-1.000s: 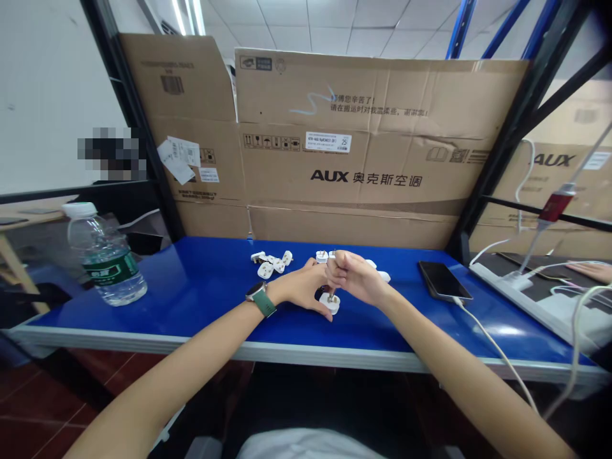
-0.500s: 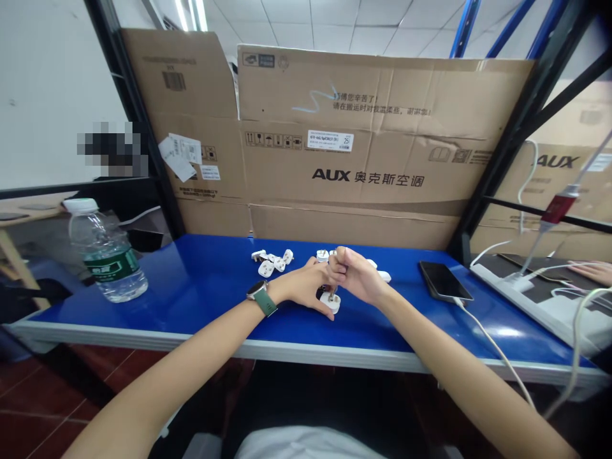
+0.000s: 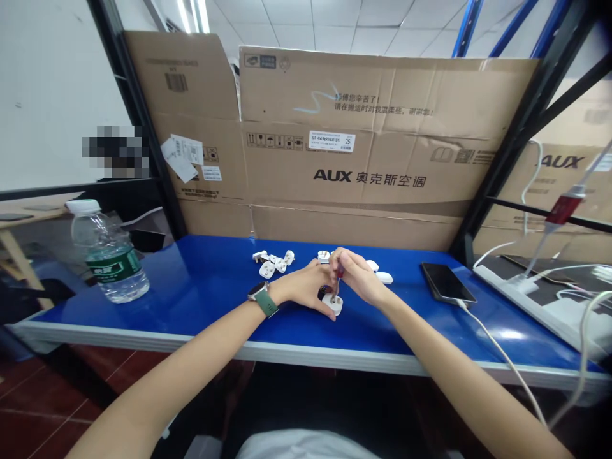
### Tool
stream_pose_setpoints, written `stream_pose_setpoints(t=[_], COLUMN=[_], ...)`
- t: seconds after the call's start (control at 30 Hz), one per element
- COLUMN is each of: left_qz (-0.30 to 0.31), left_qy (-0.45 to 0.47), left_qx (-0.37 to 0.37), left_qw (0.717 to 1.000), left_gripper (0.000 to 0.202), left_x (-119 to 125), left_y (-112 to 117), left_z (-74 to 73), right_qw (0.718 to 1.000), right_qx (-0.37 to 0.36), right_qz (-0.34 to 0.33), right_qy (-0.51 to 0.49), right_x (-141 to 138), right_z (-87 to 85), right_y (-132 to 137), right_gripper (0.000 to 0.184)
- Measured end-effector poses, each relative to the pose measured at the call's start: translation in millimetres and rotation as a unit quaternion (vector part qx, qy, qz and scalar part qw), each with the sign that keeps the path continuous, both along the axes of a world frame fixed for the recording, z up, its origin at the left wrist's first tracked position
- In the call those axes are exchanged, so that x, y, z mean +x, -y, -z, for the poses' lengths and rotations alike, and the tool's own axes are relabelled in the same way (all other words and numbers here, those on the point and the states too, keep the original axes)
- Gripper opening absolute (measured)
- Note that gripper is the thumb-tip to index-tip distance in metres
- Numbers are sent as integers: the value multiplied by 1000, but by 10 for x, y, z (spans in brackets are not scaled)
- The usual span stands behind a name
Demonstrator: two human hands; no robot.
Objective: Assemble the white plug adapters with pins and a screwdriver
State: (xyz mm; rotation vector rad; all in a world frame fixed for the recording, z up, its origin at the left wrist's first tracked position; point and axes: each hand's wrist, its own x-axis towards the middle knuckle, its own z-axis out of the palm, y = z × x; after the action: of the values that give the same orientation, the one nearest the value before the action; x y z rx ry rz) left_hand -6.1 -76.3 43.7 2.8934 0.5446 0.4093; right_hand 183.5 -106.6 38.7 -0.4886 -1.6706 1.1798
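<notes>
My left hand [image 3: 306, 287], with a green-strapped watch on its wrist, is closed around a white plug [image 3: 333, 304] that rests on the blue table [image 3: 201, 287]. Its thumb reaches under the plug's front. My right hand [image 3: 357, 277] pinches a small screwdriver [image 3: 338, 284] with a red handle. The tool stands nearly upright with its tip down on the plug's top. Behind my hands lie several more white plugs [image 3: 272, 262], some to the left and some to the right [image 3: 380, 273].
A water bottle [image 3: 109, 252] stands at the table's left. A black phone [image 3: 447, 284] lies at the right with a white cable running off the front edge. A white power strip [image 3: 540, 306] sits farther right. Cardboard boxes [image 3: 354, 140] wall the back.
My right hand has loosened from a fist over the tool's top to a finger pinch lower on it, showing the red handle. The left hand keeps the plug in place.
</notes>
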Motion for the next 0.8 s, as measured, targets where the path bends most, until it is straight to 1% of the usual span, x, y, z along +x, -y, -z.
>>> stream_pose_setpoints(t=[0.07,0.1,0.17,0.23,0.3,0.37,0.63,0.73,0.8], left_qz=[14,18,20,21,28,35,42,42,40], left_qy=[3,5,14,25,30,33,36,23,11], left_qx=[5,9,15,15,1,-14,-37,-38,-28], left_qw=[1000,1000,1000,999,999,999,998,998,999], left_gripper=[42,42,42,42,41,40,39,40,40], left_x=[-1,-2,-2,-1,2,5,-7,-4,4], left_y=[-8,-10,-12,-14,-16,-18,-25,-20,-15], left_z=[3,4,6,10,12,12,7,2,-2], right_qw=[995,992,988,990,992,993,989,985,981], right_qx=[65,85,99,94,92,95,136,148,156], right_qz=[54,73,91,88,77,61,22,41,74], right_qy=[46,64,75,54,30,28,61,75,85], right_x=[47,64,83,84,82,93,184,187,187], right_z=[-21,-34,-55,-65,-64,-60,-83,-106,-112], right_y=[-12,-13,-10,-6,-8,-22,-77,-34,-7], right_gripper=[37,35,36,35,28,24,29,31,33])
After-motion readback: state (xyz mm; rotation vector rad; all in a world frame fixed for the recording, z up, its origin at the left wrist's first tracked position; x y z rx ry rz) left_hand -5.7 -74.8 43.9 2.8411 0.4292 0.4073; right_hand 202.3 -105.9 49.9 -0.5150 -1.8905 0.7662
